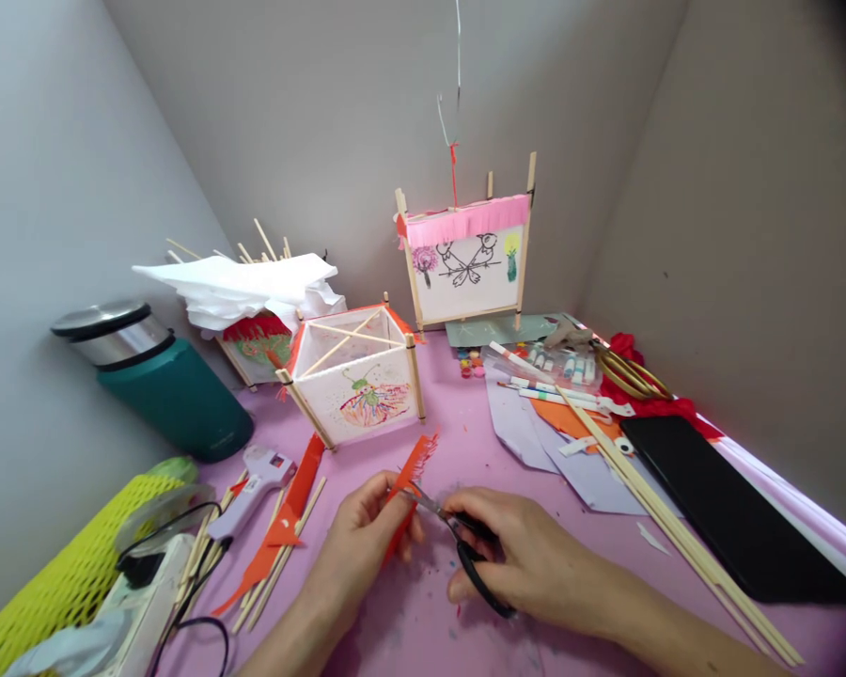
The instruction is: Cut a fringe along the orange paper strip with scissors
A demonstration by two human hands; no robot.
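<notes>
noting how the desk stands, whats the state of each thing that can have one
left hand, pinching strip
right hand, gripping scissors
strip, fringed at its far end
scissors, blades at strip, how far open hard to tell
front lantern, upright, top open with crossed sticks
back lantern, upright, pink fringe on
bottle, lid on
glue gun, lying down, power can't be told

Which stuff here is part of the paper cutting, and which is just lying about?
In use:
- left hand, pinching fringed orange strip
- right hand, holding scissors, blades at the strip

Likely just lying about:
- teal bottle
- glue gun
- markers
- black slab
</notes>
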